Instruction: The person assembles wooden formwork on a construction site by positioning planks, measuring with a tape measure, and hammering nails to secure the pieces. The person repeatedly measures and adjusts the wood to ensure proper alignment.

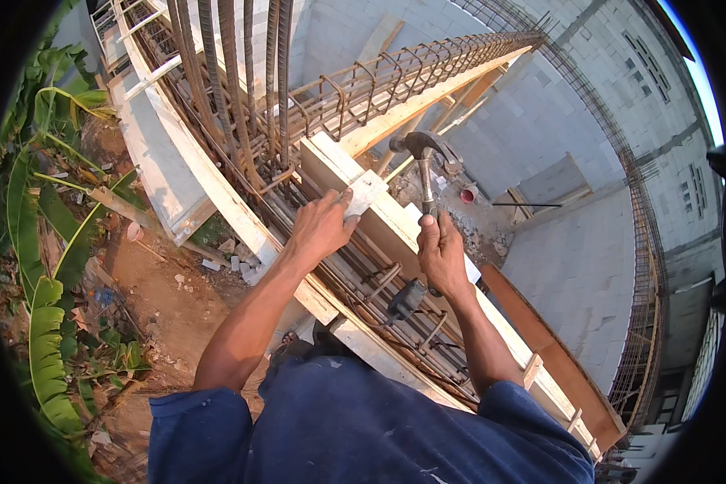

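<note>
My left hand (321,227) grips the near end of a short pale wood block (366,192), fingers on its top and thumb at its side. The block lies across the top edge of a timber formwork board (391,216). Whether a nail stands in it is too small to tell. My right hand (442,252) is wrapped round the handle of a claw hammer (426,173). The hammer is held upright, its dark head (421,147) raised above and to the right of the block, touching nothing. Under both hands runs a trough of steel rebar (379,278) between the boards.
Tall vertical rebars (250,73) rise at the upper left. A rebar cage (427,73) on timber extends toward the far right. A dark object (407,300) sits on the rebar near my right forearm. Ground with banana plants (52,323) drops away left; rubble (480,214) lies below right.
</note>
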A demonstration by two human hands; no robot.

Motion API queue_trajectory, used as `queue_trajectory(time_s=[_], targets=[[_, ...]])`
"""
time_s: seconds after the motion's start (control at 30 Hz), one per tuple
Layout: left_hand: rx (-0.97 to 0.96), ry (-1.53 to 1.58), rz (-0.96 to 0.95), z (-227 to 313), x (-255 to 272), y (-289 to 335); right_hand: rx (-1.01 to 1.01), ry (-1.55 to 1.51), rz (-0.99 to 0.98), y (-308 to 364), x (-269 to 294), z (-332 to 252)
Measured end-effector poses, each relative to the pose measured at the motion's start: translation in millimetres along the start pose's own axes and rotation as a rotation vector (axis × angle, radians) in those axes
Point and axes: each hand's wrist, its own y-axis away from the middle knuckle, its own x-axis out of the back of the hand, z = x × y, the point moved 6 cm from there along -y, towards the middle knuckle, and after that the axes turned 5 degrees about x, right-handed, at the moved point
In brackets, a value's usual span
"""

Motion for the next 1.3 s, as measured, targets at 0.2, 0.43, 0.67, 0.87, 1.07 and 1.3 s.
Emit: queue_trajectory(time_s=[0.2, 0.43, 0.67, 0.87, 1.07, 1.3], targets=[[-0.019, 0.020, -0.012, 2.1, 5.0, 1.4, -0.057, 0.060, -0.122, 27.2, 22.1, 11.5], [-0.310, -0.203, 0.258, 63.1, 15.2, 39.9, -0.501, -0.182, 0.225, 184.2, 103.7, 36.5], [-0.727, 0.166, -0.326, 145.5, -64.7, 185.2, -0.496, 0.380, 0.178, 324.5, 72.6, 79.3], [-0.880, 0.030, -0.224, 140.3, -96.7, 197.8, -0.351, 0.455, 0.318, 351.2, 45.4, 87.4], [-0.851, 0.100, -0.170, 133.6, -96.8, 199.3, -0.358, 0.491, 0.327, 350.2, 43.6, 87.8], [-0.856, 0.153, -0.128, 141.8, -93.6, 198.8, -0.390, 0.526, 0.280, 350.8, 43.1, 93.8]])
